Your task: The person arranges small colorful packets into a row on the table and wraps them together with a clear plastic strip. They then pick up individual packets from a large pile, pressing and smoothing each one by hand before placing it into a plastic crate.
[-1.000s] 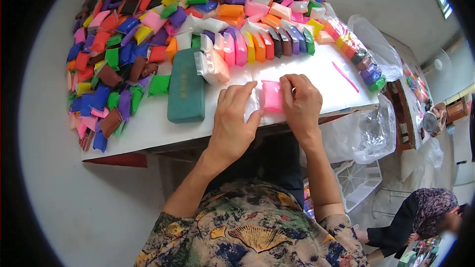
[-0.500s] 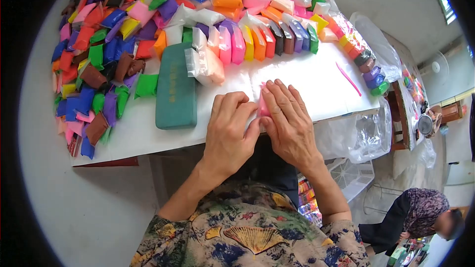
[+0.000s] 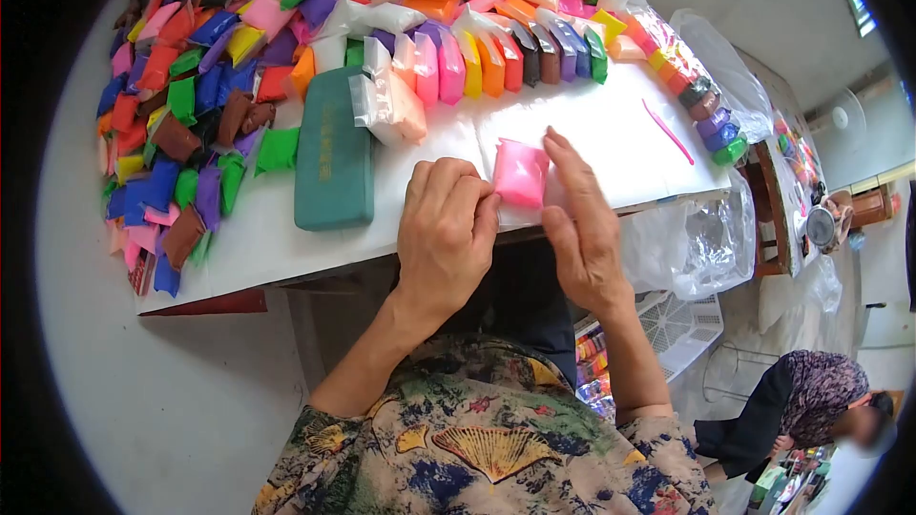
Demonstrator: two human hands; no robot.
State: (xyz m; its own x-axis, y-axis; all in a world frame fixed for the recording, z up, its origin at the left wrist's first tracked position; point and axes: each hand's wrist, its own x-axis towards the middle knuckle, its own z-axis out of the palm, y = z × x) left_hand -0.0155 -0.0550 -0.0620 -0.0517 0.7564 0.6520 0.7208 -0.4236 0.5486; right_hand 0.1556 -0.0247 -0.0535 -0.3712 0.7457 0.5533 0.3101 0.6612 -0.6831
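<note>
A small pink clay packet [image 3: 521,174] in a clear wrapper lies at the table's front edge, between my two hands. My left hand [image 3: 444,229] is closed, thumb and forefinger pinching the packet's lower left corner. To the packet's right, my right hand [image 3: 582,229] is open, fingers stretched and thumb apart, holding nothing. A peach packet [image 3: 405,114] leans by the right side of a green case [image 3: 334,167], just beyond my left hand. Behind the pink packet stands a row of upright coloured packets [image 3: 493,65].
A large heap of coloured packets [image 3: 205,76] covers the table's left and back. A pink strip [image 3: 668,131] lies on the white table top [image 3: 620,148] at right. Clear plastic bags [image 3: 701,238] hang off the edge above a white basket [image 3: 682,329]. Another person [image 3: 801,410] bends at lower right.
My right hand has lifted off the pink packet and moved right, uncovering it. My left hand stays at its corner. The whole view has shifted slightly.
</note>
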